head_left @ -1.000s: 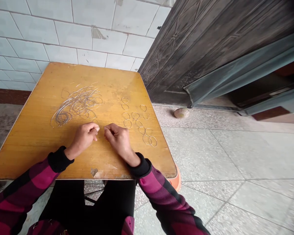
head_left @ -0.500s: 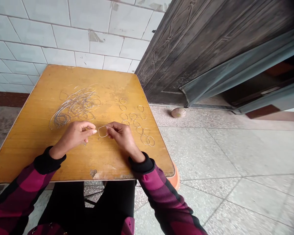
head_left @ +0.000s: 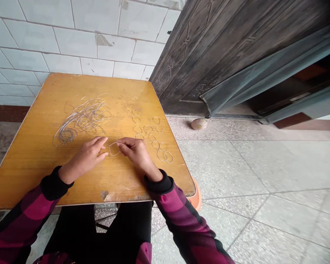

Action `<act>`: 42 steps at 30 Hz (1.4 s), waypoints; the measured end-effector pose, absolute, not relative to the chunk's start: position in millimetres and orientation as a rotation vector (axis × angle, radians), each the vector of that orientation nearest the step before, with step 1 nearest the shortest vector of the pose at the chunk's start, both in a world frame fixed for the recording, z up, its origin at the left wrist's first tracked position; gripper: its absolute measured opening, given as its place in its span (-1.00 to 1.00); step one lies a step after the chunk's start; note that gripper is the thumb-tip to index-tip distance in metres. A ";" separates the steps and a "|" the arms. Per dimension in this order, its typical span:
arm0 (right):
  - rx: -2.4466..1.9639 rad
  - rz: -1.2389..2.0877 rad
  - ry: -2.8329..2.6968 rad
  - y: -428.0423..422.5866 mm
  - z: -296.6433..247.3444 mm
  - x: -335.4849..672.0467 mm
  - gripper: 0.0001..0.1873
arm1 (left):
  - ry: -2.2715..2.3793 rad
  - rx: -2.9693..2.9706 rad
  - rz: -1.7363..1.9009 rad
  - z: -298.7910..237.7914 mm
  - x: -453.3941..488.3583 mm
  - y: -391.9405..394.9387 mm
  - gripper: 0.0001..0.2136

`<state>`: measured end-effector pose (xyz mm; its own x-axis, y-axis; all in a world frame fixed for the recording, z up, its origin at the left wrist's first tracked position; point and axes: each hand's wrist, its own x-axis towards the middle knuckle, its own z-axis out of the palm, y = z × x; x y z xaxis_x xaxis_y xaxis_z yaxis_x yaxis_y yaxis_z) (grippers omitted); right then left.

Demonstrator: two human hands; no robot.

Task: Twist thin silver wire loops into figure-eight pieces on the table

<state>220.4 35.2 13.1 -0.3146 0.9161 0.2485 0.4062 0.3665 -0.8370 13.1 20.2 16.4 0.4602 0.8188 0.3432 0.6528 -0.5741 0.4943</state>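
Observation:
A thin wire bent into a loop (head_left: 114, 149) lies between my hands on the yellow wooden table (head_left: 44, 172). My right hand (head_left: 134, 152) pinches the loop's right side with its fingers closed. My left hand (head_left: 88, 156) rests flat beside the loop, fingers stretched out toward it, holding nothing. A tangled pile of loose wire (head_left: 81, 119) lies just beyond my left hand. Several finished wire loops (head_left: 151, 135) lie scattered to the right of my right hand.
The table stands against a white tiled wall (head_left: 71, 33). A dark carved door (head_left: 222, 55) is at the right. A small round bowl (head_left: 198, 124) lies on the stone floor, and an orange rim (head_left: 196, 198) shows under the table's near right corner.
A second ago both hands were closed on the wire close together. The wire now shows as a bent loop, and my left hand has let go and flattened out.

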 end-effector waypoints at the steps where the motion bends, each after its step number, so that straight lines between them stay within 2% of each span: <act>1: -1.151 0.850 -1.896 34.2 13.9 219.7 -0.76 | 1.263 2.406 0.809 17.1 12.9 20.5 -0.66; 9: -1.159 0.765 -1.979 30.7 19.3 216.1 -0.77 | 1.303 2.455 0.816 21.2 12.0 22.7 -0.74; 17: -1.187 0.668 -2.036 29.2 15.5 212.5 -0.78 | 1.300 2.422 0.797 20.6 12.8 22.0 -0.73; 25: -1.133 0.929 -1.975 30.3 17.8 214.1 -0.71 | 1.291 2.413 0.791 22.0 14.6 19.8 -0.72; 42: -1.164 0.904 -1.976 30.3 17.2 214.9 -0.71 | 1.307 2.359 0.757 20.3 13.4 19.6 -0.71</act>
